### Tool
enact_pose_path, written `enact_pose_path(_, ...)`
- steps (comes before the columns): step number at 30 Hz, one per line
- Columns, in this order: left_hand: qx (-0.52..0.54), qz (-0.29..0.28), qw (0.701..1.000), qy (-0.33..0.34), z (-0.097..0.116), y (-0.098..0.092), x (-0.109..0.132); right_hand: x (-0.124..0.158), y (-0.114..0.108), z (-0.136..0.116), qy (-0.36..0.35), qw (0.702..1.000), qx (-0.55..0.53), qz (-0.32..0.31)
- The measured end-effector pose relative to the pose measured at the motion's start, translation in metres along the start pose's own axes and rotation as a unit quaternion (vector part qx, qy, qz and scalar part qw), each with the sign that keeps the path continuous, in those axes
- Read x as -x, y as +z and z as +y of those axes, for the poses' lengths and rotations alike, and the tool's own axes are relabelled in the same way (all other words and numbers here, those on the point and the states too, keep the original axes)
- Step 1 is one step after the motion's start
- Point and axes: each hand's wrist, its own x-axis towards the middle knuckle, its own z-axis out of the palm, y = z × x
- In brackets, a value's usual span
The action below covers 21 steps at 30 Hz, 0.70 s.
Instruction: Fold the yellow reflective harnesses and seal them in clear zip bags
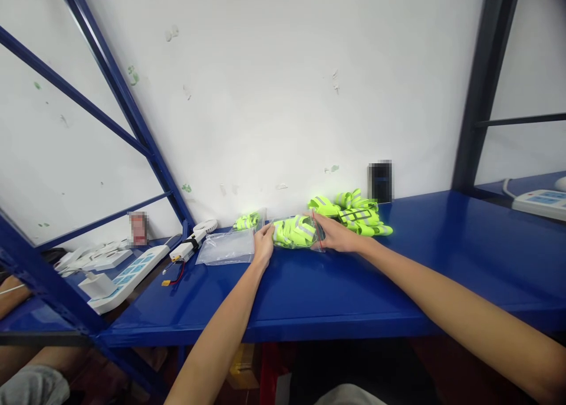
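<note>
Neon-yellow reflective straps (294, 231) in a clear zip bag (318, 241) could, I think, slide out if its red-lined end is open and tips downward. My left hand (264, 243) pinches one end of the bag and my right hand (338, 234) grips the red-lined one, so it sits between them, over the table (318, 299).

Glossy plastic bag (295, 233), smooth glossy shelf (318, 296)

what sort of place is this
Probably a workshop or shared workroom: there is a long blue workbench with a metal frame, a power strip on the left, and a clear bag of neon straps over the bench.
</note>
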Motion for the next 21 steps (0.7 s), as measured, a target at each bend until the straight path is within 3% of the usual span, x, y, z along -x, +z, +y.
enact_pose_path(6, 0.059, 0.05, 0.996, 0.033, 0.008, 0.009, 0.007, 0.002, 0.0, -0.01, 0.011, 0.996, -0.084, 0.001)
enact_pose_path(12, 0.11, 0.125, 0.982, 0.091, 0.028, 0.011, -0.001, -0.004, 0.001, -0.016, 0.004, 0.989, -0.123, 0.078)
enact_pose_path(17, 0.035, 0.187, 0.962, 0.195, 0.051, -0.008, -0.016, -0.009, 0.0, -0.015, 0.036, 0.976, -0.164, 0.141)
enact_pose_path(21, -0.004, 0.269, 0.936, 0.226, 0.073, -0.039, -0.035, -0.012, -0.007, -0.014, 0.089, 0.958, -0.203, 0.183)
